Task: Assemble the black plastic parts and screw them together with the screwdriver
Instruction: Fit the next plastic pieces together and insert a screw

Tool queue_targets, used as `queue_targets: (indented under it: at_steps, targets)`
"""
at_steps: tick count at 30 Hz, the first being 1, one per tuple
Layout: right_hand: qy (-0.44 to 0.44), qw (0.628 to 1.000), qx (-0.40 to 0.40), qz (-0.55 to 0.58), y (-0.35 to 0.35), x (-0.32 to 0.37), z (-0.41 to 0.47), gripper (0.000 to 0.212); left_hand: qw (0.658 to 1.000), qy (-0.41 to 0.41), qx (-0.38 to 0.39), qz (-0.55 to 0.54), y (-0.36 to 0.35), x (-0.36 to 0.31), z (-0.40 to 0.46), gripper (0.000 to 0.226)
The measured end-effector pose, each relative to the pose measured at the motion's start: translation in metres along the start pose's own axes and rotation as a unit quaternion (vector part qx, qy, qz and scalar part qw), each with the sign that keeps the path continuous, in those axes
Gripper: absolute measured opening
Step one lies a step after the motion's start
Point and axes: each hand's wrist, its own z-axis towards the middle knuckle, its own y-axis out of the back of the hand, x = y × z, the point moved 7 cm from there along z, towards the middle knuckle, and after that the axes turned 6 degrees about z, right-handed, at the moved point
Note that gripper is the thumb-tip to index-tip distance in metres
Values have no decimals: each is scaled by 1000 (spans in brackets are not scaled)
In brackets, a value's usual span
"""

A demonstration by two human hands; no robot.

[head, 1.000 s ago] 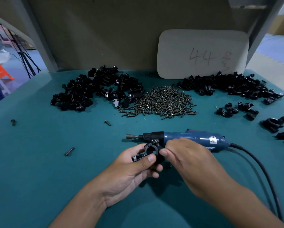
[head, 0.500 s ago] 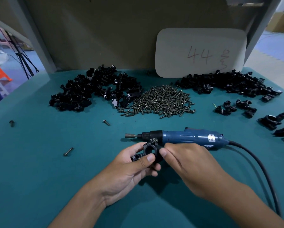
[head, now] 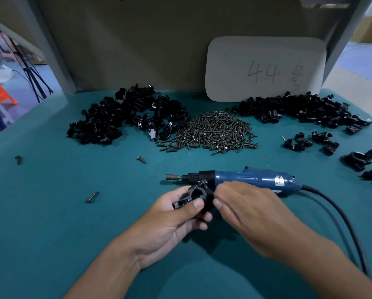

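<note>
My left hand (head: 172, 221) grips a black plastic clamp assembly (head: 197, 196) with a round bore, just above the teal table. A screw (head: 203, 182) sticks out of the clamp's top. My right hand (head: 249, 212) pinches the clamp's right side with thumb and fingers. The blue electric screwdriver (head: 245, 179) lies on the table just behind both hands, bit pointing left, untouched. A heap of screws (head: 213, 131) sits at the centre back, with piles of black parts to its left (head: 124, 119) and right (head: 299, 108).
Loose screws lie on the table at the left (head: 92, 197) (head: 141, 159) (head: 18, 159). Assembled clamps (head: 310, 142) (head: 361, 158) sit at the right. The screwdriver's black cable (head: 344, 221) curves down the right side. A white board (head: 265, 67) leans on the back wall.
Both hands have kept hold of the clamp in nearly the same place. The right fingers have shifted slightly on the clamp's side. The screwdriver has not moved.
</note>
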Motion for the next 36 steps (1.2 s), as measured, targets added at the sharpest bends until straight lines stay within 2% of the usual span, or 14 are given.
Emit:
queue_targets:
  at_steps: [3, 7, 11, 14, 17, 19, 21, 23, 24, 27, 31, 33, 35, 36]
  targets:
    - [-7, 1000, -6, 6, -1, -1, 1, 27, 1000, 8, 3, -7, -1, 1, -1, 31]
    - [-38, 997, 45, 53, -9, -9, -1, 40, 1000, -3, 1, 21, 0, -1, -1, 45]
    - [-64, 994, 50, 79, -10, -13, -3, 55, 997, -21, -2, 69, 1, -2, -1, 38]
    - [-67, 990, 17, 123, -9, -13, -3, 44, 995, -35, -11, 91, 2, -4, 0, 39]
    - [-66, 989, 20, 133, -11, -12, -3, 32, 993, -44, -21, 103, 3, -5, 1, 43]
    - [-73, 987, 25, 139, -12, -13, -4, 30, 992, -53, -31, 110, 4, -7, 1, 45]
    - [-108, 972, 11, 209, -12, -19, -3, 35, 992, -65, -48, 99, 6, -9, 2, 45]
    - [-181, 929, -32, 321, -8, -32, -2, 39, 991, -79, -70, 86, 9, -12, 1, 44]
    - [-234, 890, -53, 389, -7, -41, -2, 41, 990, -87, -80, 82, 10, -14, 0, 45]
    - [-396, 717, -44, 571, -13, -58, -7, 38, 985, -109, -104, 90, 14, -20, -1, 44]
    - [-526, 527, -41, 666, -17, -53, -29, 23, 957, -152, -146, 202, 20, -30, -4, 41]
    - [-589, 469, -66, 655, -21, -49, -44, 27, 922, -180, -201, 277, 27, -33, -8, 34]
    - [-648, 454, -77, 606, -24, -50, -51, 45, 875, -223, -264, 340, 30, -39, -16, 33]
    - [-668, 461, -77, 579, -24, -51, -50, 50, 858, -245, -281, 353, 29, -41, -19, 36]
